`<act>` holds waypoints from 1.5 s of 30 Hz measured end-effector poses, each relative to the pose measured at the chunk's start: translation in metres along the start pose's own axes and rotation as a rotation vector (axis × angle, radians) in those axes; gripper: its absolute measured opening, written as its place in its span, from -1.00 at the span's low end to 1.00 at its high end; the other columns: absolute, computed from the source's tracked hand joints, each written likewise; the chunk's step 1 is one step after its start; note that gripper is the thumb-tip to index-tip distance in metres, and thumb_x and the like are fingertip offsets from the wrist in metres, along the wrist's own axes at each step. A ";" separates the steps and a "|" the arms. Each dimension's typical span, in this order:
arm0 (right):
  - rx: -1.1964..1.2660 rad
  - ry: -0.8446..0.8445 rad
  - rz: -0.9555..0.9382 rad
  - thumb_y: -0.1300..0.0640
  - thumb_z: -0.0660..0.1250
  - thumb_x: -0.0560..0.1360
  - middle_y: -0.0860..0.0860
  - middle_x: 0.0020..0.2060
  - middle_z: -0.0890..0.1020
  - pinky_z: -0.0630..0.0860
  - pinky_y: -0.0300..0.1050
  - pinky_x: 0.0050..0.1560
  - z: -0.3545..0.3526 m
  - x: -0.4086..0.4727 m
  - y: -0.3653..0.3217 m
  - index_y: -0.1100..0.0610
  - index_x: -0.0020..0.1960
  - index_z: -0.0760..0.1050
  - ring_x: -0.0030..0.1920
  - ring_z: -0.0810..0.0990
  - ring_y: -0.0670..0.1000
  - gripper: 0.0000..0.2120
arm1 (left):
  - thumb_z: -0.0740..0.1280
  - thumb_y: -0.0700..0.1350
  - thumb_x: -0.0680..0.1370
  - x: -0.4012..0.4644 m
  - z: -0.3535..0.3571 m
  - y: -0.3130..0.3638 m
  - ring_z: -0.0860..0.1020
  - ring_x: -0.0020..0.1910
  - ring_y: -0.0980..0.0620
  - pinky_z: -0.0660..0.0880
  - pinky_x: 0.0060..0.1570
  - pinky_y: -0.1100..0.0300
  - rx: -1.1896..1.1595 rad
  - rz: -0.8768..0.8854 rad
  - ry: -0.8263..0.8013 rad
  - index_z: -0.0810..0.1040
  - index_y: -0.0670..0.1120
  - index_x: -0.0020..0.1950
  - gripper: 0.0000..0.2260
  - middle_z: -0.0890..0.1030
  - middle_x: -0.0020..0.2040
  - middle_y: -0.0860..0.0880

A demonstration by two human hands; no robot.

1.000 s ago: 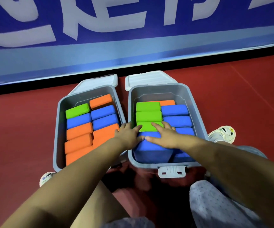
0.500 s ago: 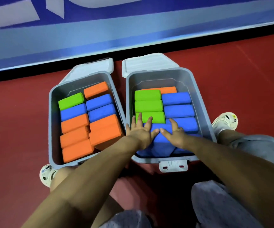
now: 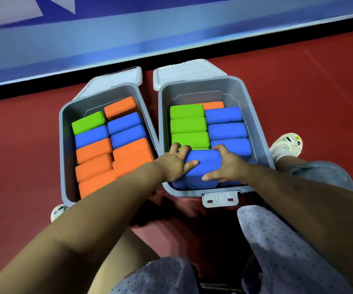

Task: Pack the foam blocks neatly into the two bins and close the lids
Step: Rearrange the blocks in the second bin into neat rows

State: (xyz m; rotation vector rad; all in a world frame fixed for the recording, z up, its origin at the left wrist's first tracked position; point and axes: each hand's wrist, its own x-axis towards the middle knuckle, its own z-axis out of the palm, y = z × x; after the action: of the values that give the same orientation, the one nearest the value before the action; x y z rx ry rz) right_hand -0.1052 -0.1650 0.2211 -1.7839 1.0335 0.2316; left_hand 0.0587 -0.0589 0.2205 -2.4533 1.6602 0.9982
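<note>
Both hands are on one blue foam block point(image 3: 203, 168) at the near end of the right bin point(image 3: 262, 145). Left hand point(image 3: 174, 164): fingers curled over the block's far-left corner, thumb laid across its top face; it grips the block. Right hand point(image 3: 226, 166): fingers wrapped over the far-right edge, thumb pressed along the near side; it also grips the block. The block sits between the two palms, higher than the blocks around it and tilted toward the near wall.

Just beyond the left fingertips: three green blocks point(image 3: 189, 124) in a row. Just beyond the right fingertips: three blue blocks point(image 3: 226, 130) in a row, with an orange block point(image 3: 213, 104) at the far end of the bin. Under and beside the held block, more blue foam, partly hidden.

To the left of the left forearm: left bin point(image 3: 65, 145), packed with orange, blue and one green block. Both lids point(image 3: 184, 70) hang open behind the bins. Bins stand on the red floor point(image 3: 309, 92). Latch point(image 3: 220, 199) of the right bin is just below the right wrist.

Change from half a second ago: both hands then lay flat with fingers spread on the blue foam; now they have closed round the block and it has risen from the row.
</note>
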 end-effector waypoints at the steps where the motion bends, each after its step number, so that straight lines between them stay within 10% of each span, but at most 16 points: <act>1: -0.041 0.013 -0.018 0.05 0.63 0.20 0.08 0.05 0.50 0.59 -0.09 -0.31 0.003 -0.003 -0.005 0.03 0.41 0.14 -0.30 0.52 -0.01 -0.05 | 0.10 0.24 0.58 -0.004 -0.001 -0.003 0.39 0.34 -0.28 0.27 0.39 0.00 0.007 0.001 0.007 0.09 -0.05 0.51 -0.40 0.15 0.44 -0.22; 8: -0.359 0.006 -0.054 -0.08 0.57 0.26 0.16 0.23 0.38 0.38 -0.14 -0.03 0.014 -0.013 -0.043 0.08 0.40 0.11 0.14 0.47 0.14 -0.09 | -0.01 0.29 0.58 -0.037 -0.016 -0.021 -0.06 0.55 -0.11 0.02 0.47 -0.19 0.177 -0.090 0.030 -0.10 0.13 0.56 -0.39 -0.10 0.58 -0.05; 13: -0.452 -0.127 0.078 -0.24 0.42 0.36 0.22 0.43 0.14 0.38 0.01 0.29 0.016 -0.006 -0.028 0.01 0.53 -0.26 0.32 0.39 0.21 0.06 | -0.01 0.31 0.57 -0.026 -0.003 -0.012 -0.10 0.56 -0.12 -0.02 0.46 -0.18 0.143 -0.104 0.001 -0.15 0.20 0.55 -0.39 -0.16 0.58 -0.06; 21: -0.199 -0.122 0.088 -0.30 0.07 0.54 0.26 0.44 0.13 0.23 0.02 0.34 0.026 0.018 -0.017 -0.19 0.51 -0.21 0.39 0.29 0.23 -0.32 | -0.05 0.29 0.58 -0.016 0.004 -0.027 -0.19 0.55 -0.10 -0.13 0.46 -0.24 0.161 -0.140 -0.028 -0.23 0.22 0.54 -0.41 -0.19 0.58 -0.05; 38: 0.071 -0.116 0.005 -0.02 0.28 0.55 0.23 0.37 0.16 0.17 -0.13 0.38 0.050 0.018 0.050 -0.07 0.53 -0.11 0.41 0.25 0.16 -0.27 | 0.07 0.32 0.55 -0.001 0.045 -0.014 -0.17 0.55 -0.10 -0.10 0.47 -0.22 0.070 -0.161 -0.118 -0.25 0.33 0.49 -0.37 -0.35 0.54 -0.01; 45: 0.151 -0.057 0.008 -0.24 0.30 0.36 0.20 0.35 0.20 0.17 -0.12 0.38 0.063 0.021 0.063 -0.08 0.52 -0.04 0.40 0.26 0.15 -0.13 | 0.04 0.35 0.54 0.005 0.046 -0.008 -0.16 0.55 -0.17 -0.11 0.42 -0.32 0.169 -0.240 -0.232 -0.30 0.32 0.48 -0.35 -0.39 0.53 -0.03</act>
State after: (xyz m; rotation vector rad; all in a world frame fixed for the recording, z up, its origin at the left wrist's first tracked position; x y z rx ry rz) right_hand -0.1198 -0.1309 0.1378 -1.6282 0.9915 0.2027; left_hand 0.0438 -0.0437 0.1787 -2.2606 1.2877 1.0181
